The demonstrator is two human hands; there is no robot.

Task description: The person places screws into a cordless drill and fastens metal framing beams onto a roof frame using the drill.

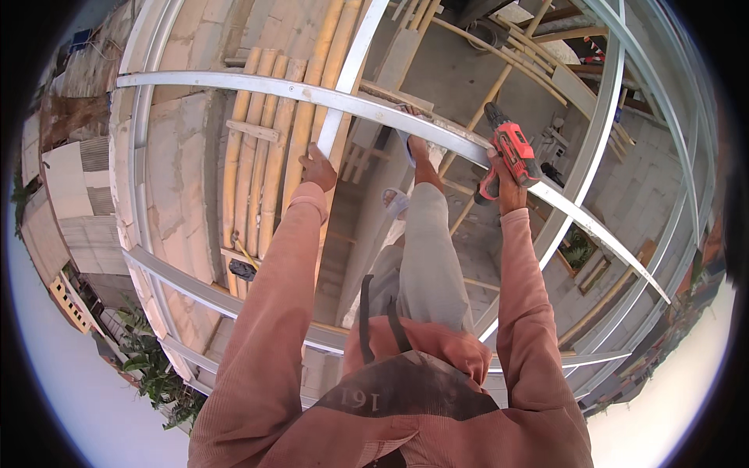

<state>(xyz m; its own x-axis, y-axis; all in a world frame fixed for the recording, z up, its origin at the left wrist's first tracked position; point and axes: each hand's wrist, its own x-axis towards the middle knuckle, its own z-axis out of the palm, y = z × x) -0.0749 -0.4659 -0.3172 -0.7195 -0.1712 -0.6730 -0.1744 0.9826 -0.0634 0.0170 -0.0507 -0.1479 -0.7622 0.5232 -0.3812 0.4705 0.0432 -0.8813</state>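
My right hand (510,187) is closed around a red and black cordless drill (515,148), its dark chuck pointing up and away from me. The drill is over a long silver metal batten (437,136) that crosses the frame from left to right. My left hand (317,169) grips a second metal bar (332,129), which runs away from me beneath the batten; its fingers are partly hidden. Between my hands, my sandalled foot (419,148) is up near the batten, and the other foot (394,203) is lower down, on or beside a wall top.
Several bamboo poles (269,148) stand left of my left hand, beside a pale block wall (183,164). More metal rafters (601,117) cross on the right. Through the frame's openings, a floor (468,74) lies far below. Green plants (148,359) grow at lower left.
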